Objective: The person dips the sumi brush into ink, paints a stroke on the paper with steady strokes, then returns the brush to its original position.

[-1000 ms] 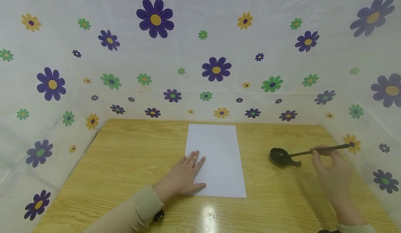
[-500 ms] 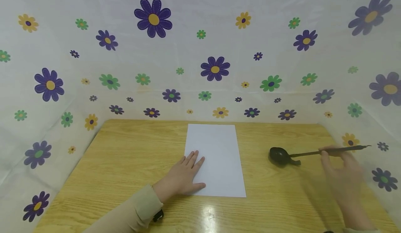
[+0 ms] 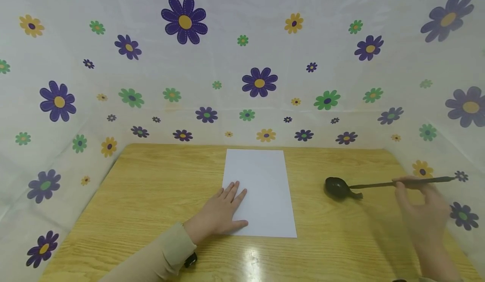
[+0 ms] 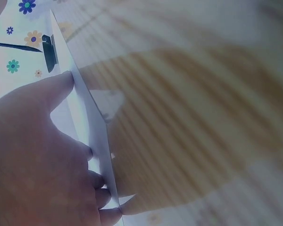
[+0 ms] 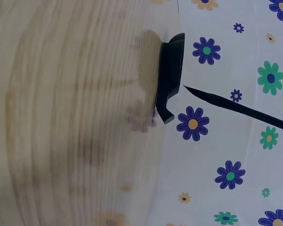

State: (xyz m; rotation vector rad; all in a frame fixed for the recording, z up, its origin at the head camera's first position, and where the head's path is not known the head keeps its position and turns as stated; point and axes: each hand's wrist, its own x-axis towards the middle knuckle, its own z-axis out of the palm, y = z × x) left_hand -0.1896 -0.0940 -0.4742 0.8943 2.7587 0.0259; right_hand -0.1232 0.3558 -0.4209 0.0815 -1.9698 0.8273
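Observation:
My left hand lies flat with spread fingers on the lower left of a white sheet of paper. At the right, my right hand pinches the dark handle of a writing brush, held nearly level. The brush's pointed tip is close to the rim of a small black dish with a short curved handle. In the right wrist view the brush slants down toward the dish, with a gap visible between them. Whether ink is in the dish cannot be seen.
A wood-grain table carries the paper and the dish. White cloth printed with purple, yellow and green flowers surrounds the table at the back and both sides.
My right hand has moved to the right with the brush, and more of the brush shows beyond the dish. My left hand, the paper and the dish have stayed in place.

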